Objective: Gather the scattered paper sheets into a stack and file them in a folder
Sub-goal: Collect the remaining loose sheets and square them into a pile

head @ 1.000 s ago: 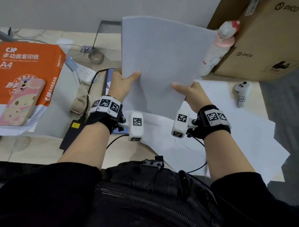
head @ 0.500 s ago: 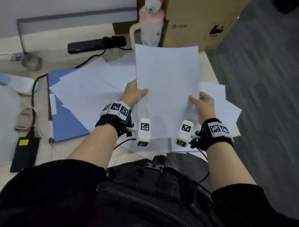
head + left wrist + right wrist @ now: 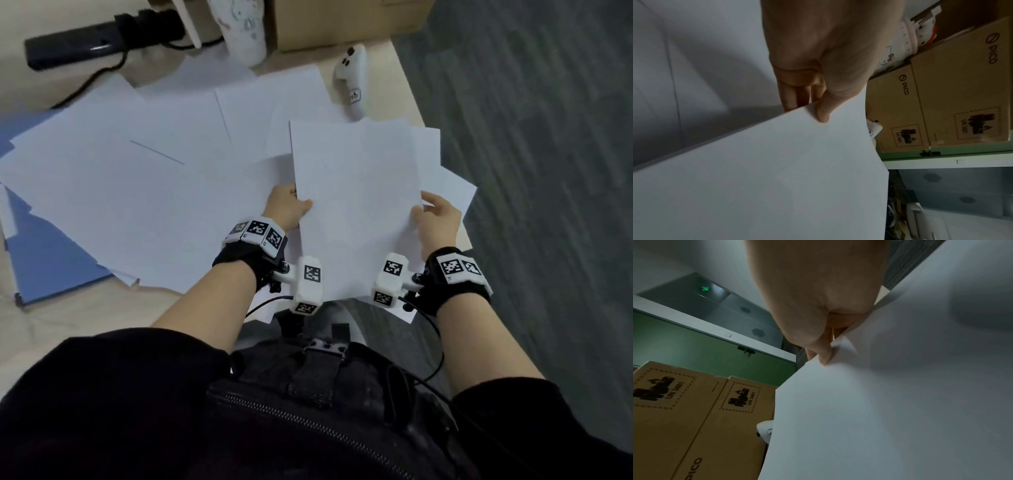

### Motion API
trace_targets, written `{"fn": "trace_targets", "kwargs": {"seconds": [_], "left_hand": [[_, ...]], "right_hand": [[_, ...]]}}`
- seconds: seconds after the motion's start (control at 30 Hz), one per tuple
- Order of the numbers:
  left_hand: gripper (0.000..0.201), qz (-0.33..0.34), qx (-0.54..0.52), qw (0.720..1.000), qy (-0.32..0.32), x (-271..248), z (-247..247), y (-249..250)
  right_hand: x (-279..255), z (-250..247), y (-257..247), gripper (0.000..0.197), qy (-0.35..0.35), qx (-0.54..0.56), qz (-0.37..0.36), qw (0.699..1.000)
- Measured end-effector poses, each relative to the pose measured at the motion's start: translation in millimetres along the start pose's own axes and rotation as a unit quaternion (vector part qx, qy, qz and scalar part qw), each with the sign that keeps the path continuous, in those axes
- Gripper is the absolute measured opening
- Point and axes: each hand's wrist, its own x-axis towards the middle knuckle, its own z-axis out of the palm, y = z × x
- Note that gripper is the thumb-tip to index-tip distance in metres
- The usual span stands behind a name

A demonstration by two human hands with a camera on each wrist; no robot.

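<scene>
- Left hand [image 3: 286, 207] is pinching the sheet [image 3: 356, 205] by its left edge, thumb on top.
- Right hand [image 3: 440, 219] is pinching the opposite edge.
- Loose papers [image 3: 144, 192] are lying under both hands, folder [image 3: 44, 253] off past the left hand.

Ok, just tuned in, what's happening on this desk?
A person holds a stack of white paper sheets above the desk, left hand pinching its left edge, right hand its right. More loose sheets lie scattered below, partly covering a blue folder. A white controller sits near the cardboard box. Nothing is filed yet.
</scene>
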Motion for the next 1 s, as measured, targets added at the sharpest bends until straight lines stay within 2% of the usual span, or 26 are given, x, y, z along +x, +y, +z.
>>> {"fn": "trace_targets", "kwargs": {"seconds": [0.1,0.27,0.5,0.73,0.9,1.0], "left_hand": [[0.01,-0.018,-0.008,1.0,0.019,8.5,9.5,-4.8],[0.017,-0.046,-0.014,0.997,0.064,21.7,18.0,-16.8],[0.02,-0.103,-0.02,0.988,0.111,16.4,14.3,-6.4],[0.023,-0.094,0.023,0.985,0.145,19.8,9.9,-6.4],[0.025,-0.083,0.04,0.987,0.135,18.3,10.7,-15.0],[0.024,-0.077,0.037,0.987,0.138,14.4,11.7,-15.9]], "right_hand": [[9.6,-1.7,4.1,0.032,0.009,-0.006,0.006,1.0],[20.9,-1.3,9.3,0.033,0.019,-0.01,0.011,1.0],[25.0,-0.1,10.7,0.034,0.015,-0.022,0.011,1.0],[26.3,0.1,10.1,0.036,0.034,-0.04,0.038,0.998],[25.1,-0.7,10.0,0.04,0.027,-0.064,0.047,0.996],[23.1,-0.8,8.9,0.035,0.016,-0.069,0.05,0.996]]}}
